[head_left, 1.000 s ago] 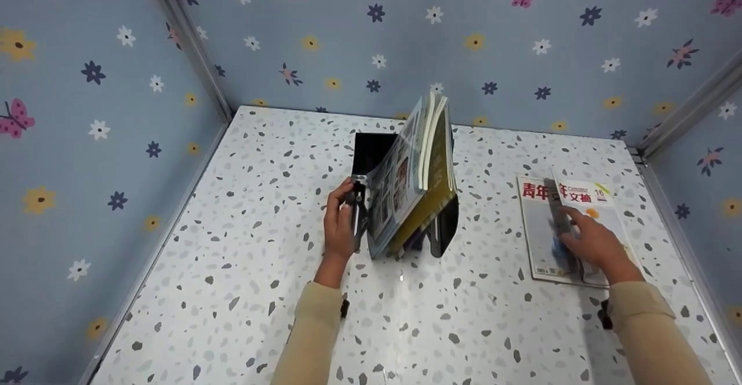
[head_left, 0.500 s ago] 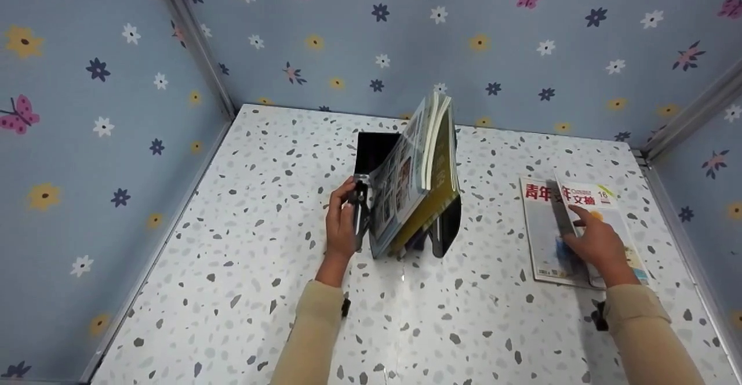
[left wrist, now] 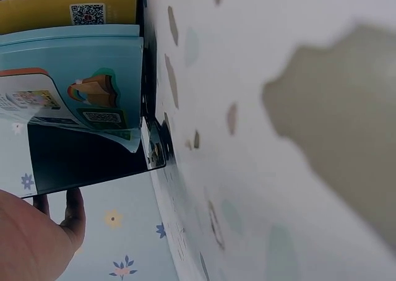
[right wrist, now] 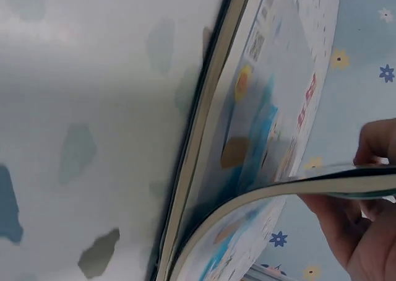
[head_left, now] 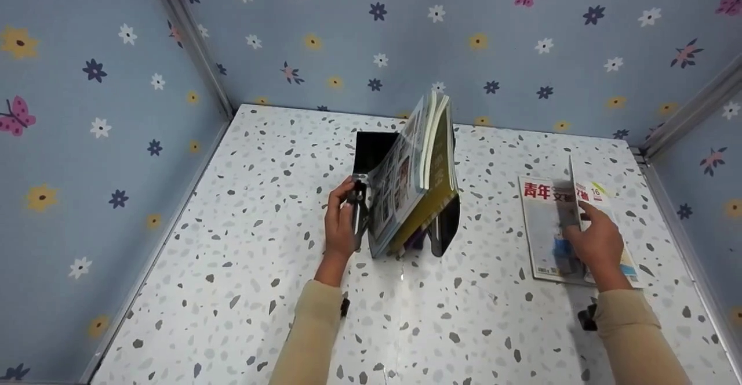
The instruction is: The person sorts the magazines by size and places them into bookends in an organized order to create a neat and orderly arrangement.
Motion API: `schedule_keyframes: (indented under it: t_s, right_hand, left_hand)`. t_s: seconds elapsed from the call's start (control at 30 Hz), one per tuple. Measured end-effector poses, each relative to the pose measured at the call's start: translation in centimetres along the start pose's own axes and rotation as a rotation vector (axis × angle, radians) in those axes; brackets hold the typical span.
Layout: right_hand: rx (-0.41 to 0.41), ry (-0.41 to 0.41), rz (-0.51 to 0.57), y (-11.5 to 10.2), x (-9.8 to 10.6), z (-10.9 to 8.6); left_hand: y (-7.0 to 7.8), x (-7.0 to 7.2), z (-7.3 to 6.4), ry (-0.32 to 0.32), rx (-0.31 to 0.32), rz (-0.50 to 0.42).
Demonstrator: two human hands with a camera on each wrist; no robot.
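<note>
In the head view, a black bookend rack (head_left: 371, 148) stands mid-table with several magazines (head_left: 400, 179) leaning in it. My left hand (head_left: 339, 217) is at the rack's left side. The left wrist view shows its fingertips (left wrist: 74, 200) touching the outer face of the black side panel (left wrist: 86, 160). At the right, my right hand (head_left: 600, 246) pinches the left edge of a magazine (right wrist: 247, 216), thumb on one side and fingers on the other. That edge is raised and the cover bends upward. Beneath it lies another magazine (head_left: 542, 228) with a red title, flat on the table.
The speckled white table (head_left: 261, 292) runs back to a blue flowered wall (head_left: 348, 37). Flowered side panels (head_left: 69, 199) border it left and right. Speckled tabletop lies between the rack and the flat magazine.
The right hand has brought the magazine's edge from a leftward slant to nearly upright, moving slightly right. The left hand and the rack stay in place.
</note>
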State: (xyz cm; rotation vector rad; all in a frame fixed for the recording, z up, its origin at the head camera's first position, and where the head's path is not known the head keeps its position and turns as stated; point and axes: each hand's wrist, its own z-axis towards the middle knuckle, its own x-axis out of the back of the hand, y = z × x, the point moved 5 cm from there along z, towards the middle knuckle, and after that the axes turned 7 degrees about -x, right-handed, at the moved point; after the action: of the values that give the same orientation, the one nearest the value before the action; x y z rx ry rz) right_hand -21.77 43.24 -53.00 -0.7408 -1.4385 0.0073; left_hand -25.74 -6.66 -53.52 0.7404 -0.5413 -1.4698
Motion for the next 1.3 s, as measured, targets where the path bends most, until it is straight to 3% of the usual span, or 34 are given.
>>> schedule_keyframes:
  t_s: [0.23,0.5,1.0,1.3]
  right_hand:
    - [0.047,0.244,0.151,-1.7,0.7,-1.2]
    - [0.155,0.417,0.3,-3.8,1.0,-2.6]
    - [0.369,0.573,0.617,-9.6,2.2,-5.9]
    - [0.498,0.666,0.824,-14.5,3.5,-9.3]
  left_hand:
    - [-1.1,0.3,-0.2,0.009,-0.029,-0.029]
    - [-1.2,0.4,-0.3,0.009,-0.024,-0.033]
    - [-0.9,0.3,-0.2,0.019,-0.043,-0.033]
    - [-0.8,0.2,-0.2,0.016,-0.053,-0.028]
